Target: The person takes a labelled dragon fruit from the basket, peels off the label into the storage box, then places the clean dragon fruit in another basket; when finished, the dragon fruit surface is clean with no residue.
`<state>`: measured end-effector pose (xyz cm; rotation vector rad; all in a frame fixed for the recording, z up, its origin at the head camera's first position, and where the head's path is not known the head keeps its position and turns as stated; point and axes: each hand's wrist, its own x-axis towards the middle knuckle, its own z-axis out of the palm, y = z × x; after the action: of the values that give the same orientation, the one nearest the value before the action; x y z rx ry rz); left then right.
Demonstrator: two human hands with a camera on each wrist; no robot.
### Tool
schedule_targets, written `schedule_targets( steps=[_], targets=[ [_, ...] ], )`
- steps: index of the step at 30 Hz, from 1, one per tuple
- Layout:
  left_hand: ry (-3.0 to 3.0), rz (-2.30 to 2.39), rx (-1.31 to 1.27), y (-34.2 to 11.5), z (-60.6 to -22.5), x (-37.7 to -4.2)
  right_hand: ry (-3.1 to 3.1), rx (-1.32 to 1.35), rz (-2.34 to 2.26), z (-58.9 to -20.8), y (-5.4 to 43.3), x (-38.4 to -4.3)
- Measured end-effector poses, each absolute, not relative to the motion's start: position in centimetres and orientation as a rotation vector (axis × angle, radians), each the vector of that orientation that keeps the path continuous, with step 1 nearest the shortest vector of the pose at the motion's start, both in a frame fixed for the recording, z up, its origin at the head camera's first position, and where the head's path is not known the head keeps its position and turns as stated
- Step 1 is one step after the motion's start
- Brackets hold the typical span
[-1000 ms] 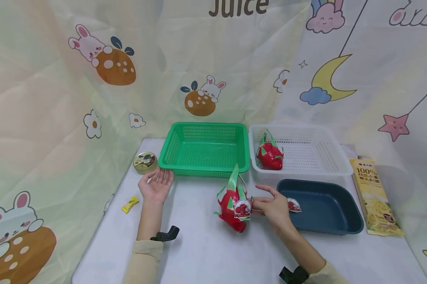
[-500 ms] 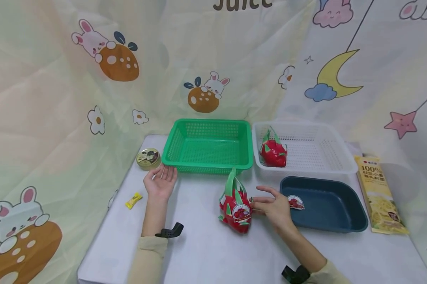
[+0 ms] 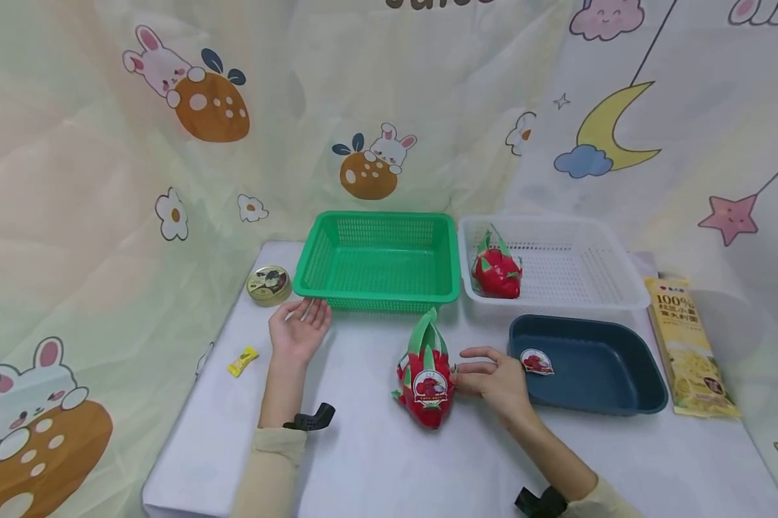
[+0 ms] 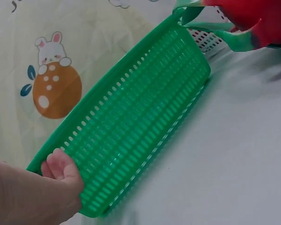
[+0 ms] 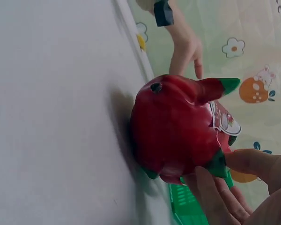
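A red dragon fruit (image 3: 421, 410) with green leaves and a round label stands at mid-table, label towards the head camera. My right hand (image 3: 495, 385) pinches a green tip on its right side between thumb and fingers, as the right wrist view shows at the fruit (image 5: 173, 126). Whether its base touches the cloth is hard to tell. Palm up, my left hand (image 3: 298, 334) lies at the front left corner of the green basket (image 3: 376, 296), fingers loosely bent by its rim. In the left wrist view those fingertips (image 4: 61, 164) are against or very near the basket wall.
A white basket (image 3: 577, 288) holds a second dragon fruit (image 3: 497, 273). In front of it sits a dark blue tray (image 3: 596, 367) with a round sticker (image 3: 536, 362). A pasta packet (image 3: 693, 352) lies far right; a round tin (image 3: 269, 285) and yellow wrapped candy (image 3: 242, 361) lie left.
The dragon fruit has turned in my right hand, its label coming round to the front and its leaves more upright. My left hand has shifted slightly right along the green basket.
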<state>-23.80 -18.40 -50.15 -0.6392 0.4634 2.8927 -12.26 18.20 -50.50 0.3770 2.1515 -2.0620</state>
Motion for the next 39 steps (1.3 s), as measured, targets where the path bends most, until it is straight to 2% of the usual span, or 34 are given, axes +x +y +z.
schedule_targets(
  steps=[13, 22, 39],
  targets=[
    [0.982, 2.547, -0.386, -13.5, -51.0, -23.0, 2.217, 0.361, -2.007, -50.7, 18.6, -13.5],
    [1.086, 2.517, -0.368, -11.9, -51.5, -22.7, 2.239, 0.440, -2.033, -51.0, 18.2, -13.8],
    [1.180, 2.474, -0.292, -10.1, -52.1, -21.5, 2.611, 0.083, -1.931, -49.1, 18.3, -12.9]
  ],
)
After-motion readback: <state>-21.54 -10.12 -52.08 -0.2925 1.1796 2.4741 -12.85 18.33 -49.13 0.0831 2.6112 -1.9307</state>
